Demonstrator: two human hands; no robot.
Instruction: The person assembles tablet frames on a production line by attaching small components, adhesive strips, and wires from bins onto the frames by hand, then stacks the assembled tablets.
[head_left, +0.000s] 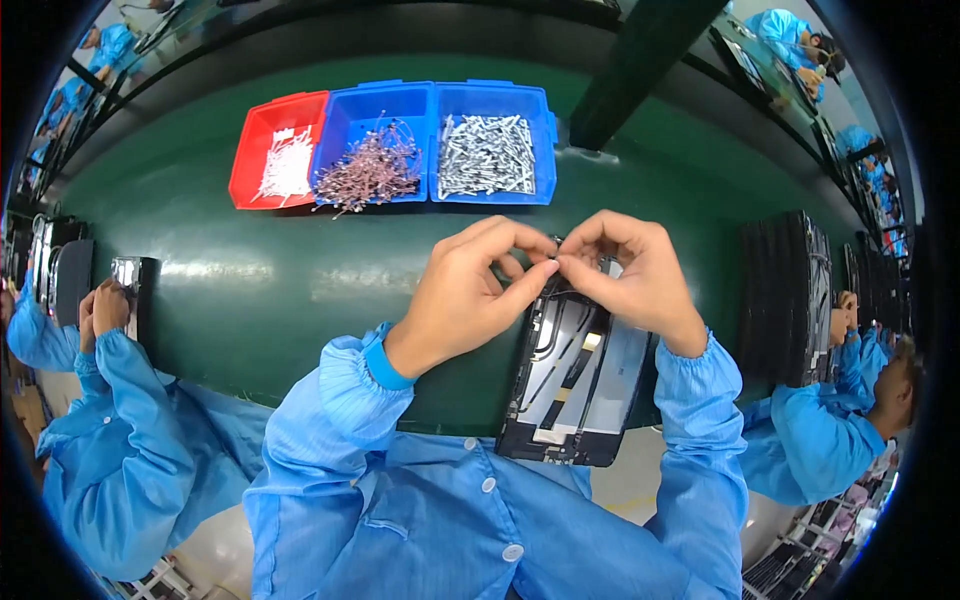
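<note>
An open tablet-like device housing, with a black frame, silver panels and dark strips inside, lies at the table's near edge, its lower end reaching over that edge. Above its far end my left hand is closed in a pinch, thumb against forefinger. My right hand pinches right beside it, the fingertips of both hands nearly touching. What they hold is tiny and mostly hidden; a thin dark wire seems to run just below the fingertips. A blue band circles my left wrist.
Beyond my hands stand a red bin of white small parts, a blue bin of reddish wired parts and a blue bin of silvery parts. A dark post rises behind. Stacked panels stand right; co-workers sit both sides.
</note>
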